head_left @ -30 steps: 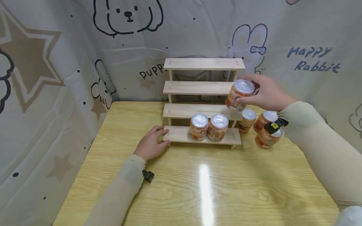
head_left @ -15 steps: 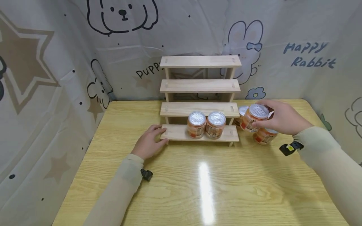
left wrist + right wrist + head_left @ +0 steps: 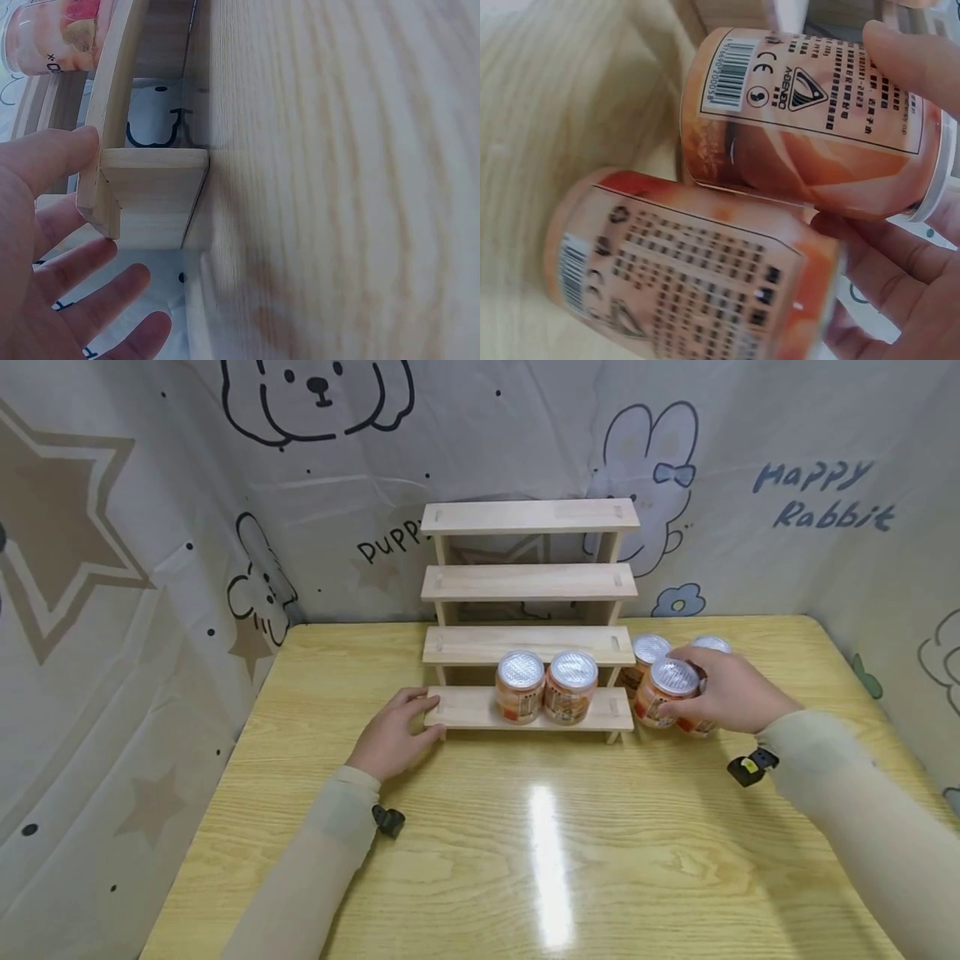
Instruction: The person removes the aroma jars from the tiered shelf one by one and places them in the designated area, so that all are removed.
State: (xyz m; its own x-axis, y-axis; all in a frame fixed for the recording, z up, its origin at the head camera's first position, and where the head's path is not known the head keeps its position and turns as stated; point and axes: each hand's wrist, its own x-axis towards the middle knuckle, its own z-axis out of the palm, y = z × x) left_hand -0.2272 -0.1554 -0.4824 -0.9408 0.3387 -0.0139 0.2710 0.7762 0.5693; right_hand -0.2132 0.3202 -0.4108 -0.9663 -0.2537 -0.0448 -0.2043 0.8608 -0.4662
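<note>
My right hand (image 3: 727,689) grips an orange-labelled can (image 3: 660,697) with a silver lid, low over the table to the right of the stand. Thumb and fingers lie on opposite sides of it in the right wrist view. Close against it there is another can (image 3: 690,277). My left hand (image 3: 393,735) pinches the left end of the bottom board of a four-step wooden stand (image 3: 461,706), thumb at its front edge; the other fingers spread loosely. Two like cans, a left one (image 3: 520,687) and a right one (image 3: 572,687), stand upright side by side on that bottom board.
Behind the held can stand a can (image 3: 649,649) beside the stand and a can (image 3: 711,644) partly hidden by my hand. The upper boards (image 3: 528,582) of the stand bear nothing. A printed cloth (image 3: 510,435) hangs behind the wooden table (image 3: 465,860).
My right hand has carried the can from beside the upper boards down and to the right, then slightly left among the other cans. My left hand stays on the stand.
</note>
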